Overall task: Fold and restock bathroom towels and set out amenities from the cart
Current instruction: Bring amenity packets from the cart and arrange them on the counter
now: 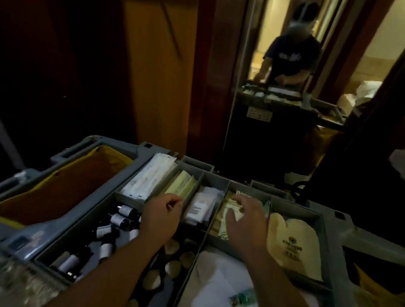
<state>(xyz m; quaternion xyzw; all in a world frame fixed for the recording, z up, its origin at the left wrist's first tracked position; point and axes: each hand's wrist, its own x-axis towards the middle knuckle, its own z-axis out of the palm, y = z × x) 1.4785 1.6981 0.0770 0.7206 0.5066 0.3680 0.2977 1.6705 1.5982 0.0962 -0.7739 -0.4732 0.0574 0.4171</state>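
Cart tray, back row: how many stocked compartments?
5, left to right: white sachets, pale-green packets by the left hand, white packets, beige packets under the right hand, cream pouches. Small slots behind may hold more.

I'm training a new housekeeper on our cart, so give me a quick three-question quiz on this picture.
1. True or false: the dark bottles lie left of the left hand.
2. What lies just right of the right hand? A) cream logo bags B) dark bottles C) cups
3. Fill in: the rim of the bag at the cart's left end is ____.
Key: 1 true; 2 A; 3 yellow.
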